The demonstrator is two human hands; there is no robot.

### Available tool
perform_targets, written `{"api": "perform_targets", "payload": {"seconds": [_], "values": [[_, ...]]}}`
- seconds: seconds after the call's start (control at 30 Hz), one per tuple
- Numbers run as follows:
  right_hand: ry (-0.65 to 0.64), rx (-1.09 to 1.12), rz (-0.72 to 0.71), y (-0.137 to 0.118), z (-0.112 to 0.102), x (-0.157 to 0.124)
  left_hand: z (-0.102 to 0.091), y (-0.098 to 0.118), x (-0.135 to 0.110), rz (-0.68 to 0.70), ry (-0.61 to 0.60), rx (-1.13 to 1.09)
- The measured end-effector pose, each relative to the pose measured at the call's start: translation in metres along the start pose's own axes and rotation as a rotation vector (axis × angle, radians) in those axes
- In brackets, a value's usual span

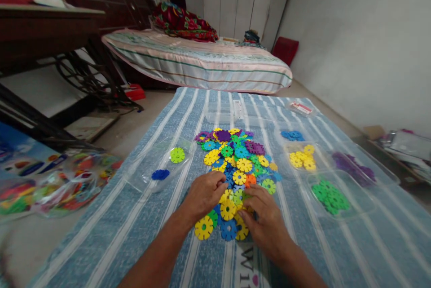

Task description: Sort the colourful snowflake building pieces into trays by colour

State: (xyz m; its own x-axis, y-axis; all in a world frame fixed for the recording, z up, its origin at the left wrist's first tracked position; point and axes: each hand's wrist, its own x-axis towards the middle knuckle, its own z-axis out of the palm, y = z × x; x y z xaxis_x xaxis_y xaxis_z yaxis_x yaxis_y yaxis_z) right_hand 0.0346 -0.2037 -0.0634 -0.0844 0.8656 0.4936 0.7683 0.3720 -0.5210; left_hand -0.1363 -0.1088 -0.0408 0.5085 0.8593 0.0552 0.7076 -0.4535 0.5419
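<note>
A heap of flat, notched plastic discs (237, 162) in yellow, blue, green, purple and orange lies on a blue-and-white striped cloth (134, 216). My left hand (205, 193) rests on the heap's near left edge with its fingers curled onto the discs. My right hand (266, 218) lies on the near right edge, fingers bent down among the yellow and blue discs. Whether either hand grips a disc is hidden by the fingers.
Clear trays hold sorted discs: green (330, 196), purple (353, 169), yellow (301, 158) and blue (292, 135) to the right; one green (177, 155) and one blue disc (160, 174) to the left. A mattress (198, 61) lies beyond, a toy bag (60, 180) at left.
</note>
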Motion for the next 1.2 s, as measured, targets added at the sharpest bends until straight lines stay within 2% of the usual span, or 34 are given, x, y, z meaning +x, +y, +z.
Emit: {"api": "perform_targets", "payload": {"seconds": [0.1, 0.2, 0.27, 0.37, 0.43, 0.53, 0.73, 0.83, 0.97, 1.2], "values": [[0.023, 0.014, 0.011, 0.002, -0.008, 0.006, -0.001, 0.000, 0.000, 0.000, 0.004, 0.015], [0.080, -0.036, 0.003, 0.018, -0.028, 0.019, -0.001, 0.001, 0.000, -0.007, 0.000, 0.030], [0.176, -0.151, -0.013, 0.035, -0.048, 0.030, -0.002, 0.001, 0.000, -0.013, -0.003, 0.033], [0.439, -0.414, 0.026, 0.062, -0.077, 0.045, -0.002, 0.002, 0.000, -0.023, 0.007, 0.025], [0.511, -0.502, 0.051, 0.072, -0.087, 0.048, -0.003, 0.003, -0.001, -0.026, 0.007, 0.020], [0.417, -0.407, 0.012, 0.069, -0.077, 0.043, -0.003, 0.004, -0.001, -0.027, -0.007, 0.017], [0.154, -0.139, -0.045, 0.030, -0.021, 0.020, 0.001, 0.000, -0.001, -0.022, -0.011, 0.024], [0.037, -0.116, -0.080, 0.015, -0.005, 0.015, 0.001, -0.001, 0.000, -0.017, -0.015, 0.026], [-0.066, -0.172, -0.044, 0.006, -0.003, 0.010, 0.001, 0.000, 0.000, -0.012, -0.012, 0.025], [-0.131, -0.222, 0.036, 0.009, -0.009, 0.000, 0.001, 0.000, 0.000, -0.017, -0.010, 0.020]]}}
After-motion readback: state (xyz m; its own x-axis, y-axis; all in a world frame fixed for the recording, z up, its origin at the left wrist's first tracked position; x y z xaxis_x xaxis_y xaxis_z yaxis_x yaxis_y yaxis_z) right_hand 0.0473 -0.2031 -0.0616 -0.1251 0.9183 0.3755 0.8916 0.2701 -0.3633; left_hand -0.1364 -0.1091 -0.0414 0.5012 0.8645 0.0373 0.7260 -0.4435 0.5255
